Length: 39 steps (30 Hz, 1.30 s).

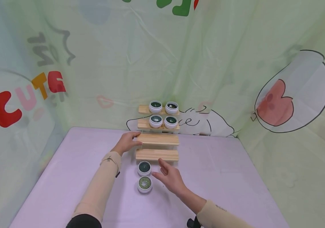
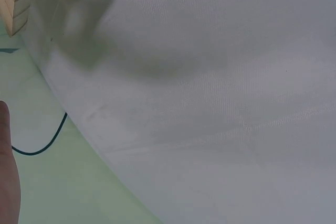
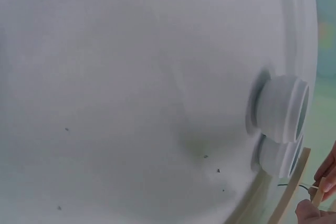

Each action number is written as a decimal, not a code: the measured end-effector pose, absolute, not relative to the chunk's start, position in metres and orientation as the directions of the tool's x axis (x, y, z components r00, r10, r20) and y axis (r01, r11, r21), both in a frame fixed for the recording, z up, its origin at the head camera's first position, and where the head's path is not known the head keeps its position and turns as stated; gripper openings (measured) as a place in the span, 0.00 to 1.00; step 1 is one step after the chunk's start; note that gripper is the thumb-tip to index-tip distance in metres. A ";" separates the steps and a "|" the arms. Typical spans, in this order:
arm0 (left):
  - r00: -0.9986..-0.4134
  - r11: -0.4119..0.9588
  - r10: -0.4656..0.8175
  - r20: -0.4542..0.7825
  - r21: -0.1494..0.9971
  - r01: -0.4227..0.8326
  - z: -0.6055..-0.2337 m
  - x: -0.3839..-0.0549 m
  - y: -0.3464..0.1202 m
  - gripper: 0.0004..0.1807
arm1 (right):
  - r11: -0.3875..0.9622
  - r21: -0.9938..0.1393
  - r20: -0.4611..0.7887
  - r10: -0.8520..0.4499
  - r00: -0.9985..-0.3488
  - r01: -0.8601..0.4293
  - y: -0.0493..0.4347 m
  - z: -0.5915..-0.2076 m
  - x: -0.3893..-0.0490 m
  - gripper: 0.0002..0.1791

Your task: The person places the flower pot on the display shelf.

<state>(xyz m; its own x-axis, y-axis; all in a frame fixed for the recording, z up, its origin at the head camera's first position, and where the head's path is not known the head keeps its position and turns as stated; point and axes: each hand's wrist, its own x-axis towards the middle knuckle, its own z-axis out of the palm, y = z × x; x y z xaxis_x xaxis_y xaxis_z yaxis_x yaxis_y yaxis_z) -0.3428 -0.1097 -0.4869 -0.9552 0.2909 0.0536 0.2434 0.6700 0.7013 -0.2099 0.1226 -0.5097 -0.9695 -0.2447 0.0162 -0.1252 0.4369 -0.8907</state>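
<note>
A stepped wooden stand [image 1: 158,139] has light plank tiers. My left hand [image 1: 124,143] grips the left end of its second plank from the bottom, fingers at the back and thumb in front. In the left wrist view a finger [image 2: 6,166] and a corner of wood [image 2: 11,3] show at the edge. My right hand [image 1: 171,179] is held with fingers extended, holding nothing, just right of two white round jars. The dark green jar [image 1: 144,168] is nearest the stand; in front of it is the speckled lighter green jar [image 1: 145,184].
Two jars sit on the top plank [image 1: 143,109], one dark green [image 1: 155,106] and one with pale bits [image 1: 172,107]. Two more dark jars stand on the plank below [image 1: 143,123]. A pale lilac cloth [image 1: 222,177] covers the table; printed curtains [image 1: 162,63] hang behind and beside it.
</note>
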 end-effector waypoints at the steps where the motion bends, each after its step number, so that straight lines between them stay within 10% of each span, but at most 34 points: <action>1: -0.956 0.671 0.288 0.050 0.702 0.239 -0.486 -0.342 -0.110 0.33 | 0.440 -0.889 0.012 -0.250 -0.968 -0.125 0.123 -0.512 -0.208 0.40; 39: -0.955 0.654 0.290 0.061 0.716 0.245 -0.476 -0.334 -0.108 0.33 | 0.409 -0.903 -0.001 -0.306 -0.952 -0.130 0.101 -0.568 -0.177 0.39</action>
<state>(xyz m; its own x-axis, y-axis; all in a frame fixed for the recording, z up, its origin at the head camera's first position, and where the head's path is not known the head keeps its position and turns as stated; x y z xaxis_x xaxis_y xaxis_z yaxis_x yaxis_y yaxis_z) -0.3340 -0.1081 -0.4764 -0.9550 0.2901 0.0615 0.2446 0.6537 0.7161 -0.1772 0.1014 -0.5677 -0.9520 -0.3062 -0.0011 -0.1305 0.4089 -0.9032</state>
